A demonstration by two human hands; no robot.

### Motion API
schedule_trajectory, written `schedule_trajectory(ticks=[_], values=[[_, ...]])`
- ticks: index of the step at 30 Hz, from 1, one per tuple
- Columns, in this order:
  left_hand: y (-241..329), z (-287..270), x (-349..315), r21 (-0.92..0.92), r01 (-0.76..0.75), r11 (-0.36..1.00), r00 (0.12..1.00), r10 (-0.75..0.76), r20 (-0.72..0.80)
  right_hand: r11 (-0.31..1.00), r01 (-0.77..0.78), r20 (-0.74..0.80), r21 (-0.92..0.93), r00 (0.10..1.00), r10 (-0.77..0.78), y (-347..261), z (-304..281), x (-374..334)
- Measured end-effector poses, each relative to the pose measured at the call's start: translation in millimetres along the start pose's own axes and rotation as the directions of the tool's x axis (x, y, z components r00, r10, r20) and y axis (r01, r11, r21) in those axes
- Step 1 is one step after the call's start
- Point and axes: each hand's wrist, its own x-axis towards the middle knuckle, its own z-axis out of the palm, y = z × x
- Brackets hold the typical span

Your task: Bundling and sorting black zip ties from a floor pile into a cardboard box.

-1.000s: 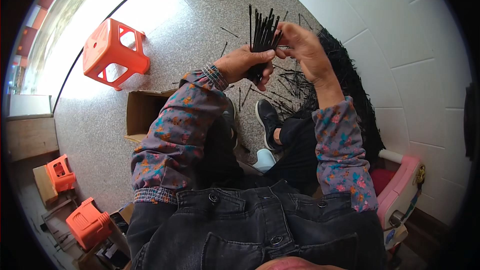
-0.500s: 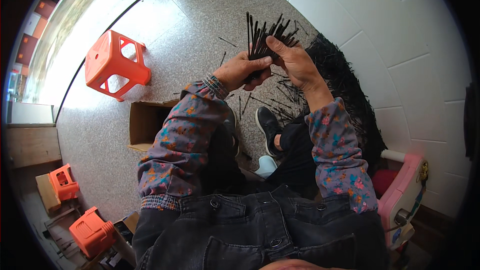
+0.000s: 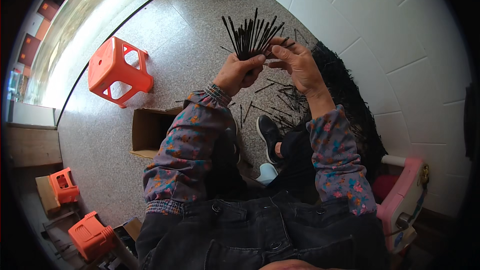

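Observation:
Fingers wrapped and thumb pressed in front, my left hand [image 3: 238, 73] holds a bundle of thin black sticks [image 3: 246, 40] by their lower ends. The upper ends fan out and carry small, slightly wider tips. Close on the right of the bundle, my right hand [image 3: 301, 68] has its thumb and fingers bent together around a few thin black sticks, whose ends stick out past the fingers. Its fingertips are partly hidden beside the bundle. Below the hands, more loose black sticks [image 3: 280, 102] lie scattered on the floor.
A large dark heap of the sticks [image 3: 345, 87] lies along the white tiled wall [image 3: 395, 35]. An orange stool [image 3: 107, 67] stands at the left, near an open cardboard box [image 3: 142, 132]. A pink-framed machine [image 3: 402, 190] is at my lower right. Smaller orange stools [image 3: 90, 237] stand lower left.
My right hand has come away from the middle of the bundle to its right side. The bundle has shifted left and now stands more upright in my left hand.

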Motion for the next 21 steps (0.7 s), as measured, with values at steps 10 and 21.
schedule_trajectory(ticks=[10,21], values=[[2.0,3.0,-2.4,0.111,0.012,0.994,1.0,-0.01,-0.025,0.982,0.145,-0.069,0.117,0.988,-0.137,-9.8,-2.2,1.9],[1.6,8.3,-2.6,0.196,0.081,0.977,0.992,-0.097,0.076,0.947,0.319,-0.146,-0.044,0.935,-0.322,-19.6,-1.7,5.8]])
